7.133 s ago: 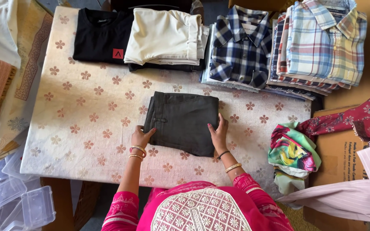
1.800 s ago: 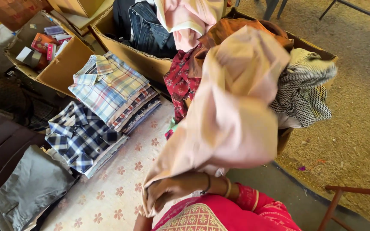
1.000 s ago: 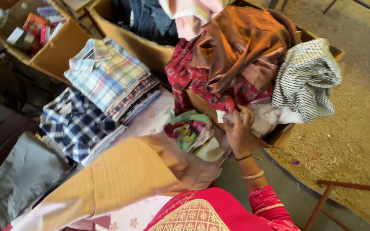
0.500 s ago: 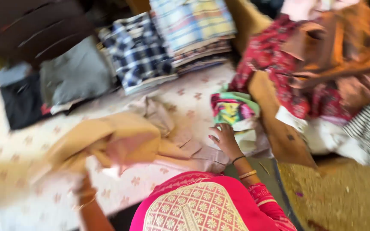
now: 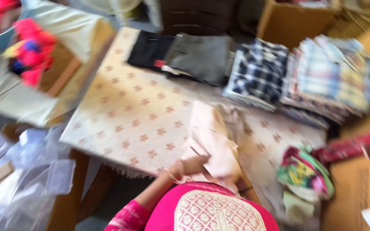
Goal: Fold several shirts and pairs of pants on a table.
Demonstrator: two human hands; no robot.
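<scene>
A table draped in a cream cloth with brown flower motifs (image 5: 133, 115) fills the middle. A brown cardboard box (image 5: 287, 17) stands beyond it, and clear plastic containers (image 5: 26, 171) lie at lower left under soft daylight.

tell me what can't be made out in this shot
- Head view: the right hand is hidden under the pale pink garment; only a bangle shows, so its grip is unreadable.
- Left hand: motion blur smears the fingers at the cloth's edge.
- Folded checked shirts: blur hides how many are stacked.
- Clear plastic bags: cut off by the left edge.
- Cardboard box: cut off by the top edge.
</scene>
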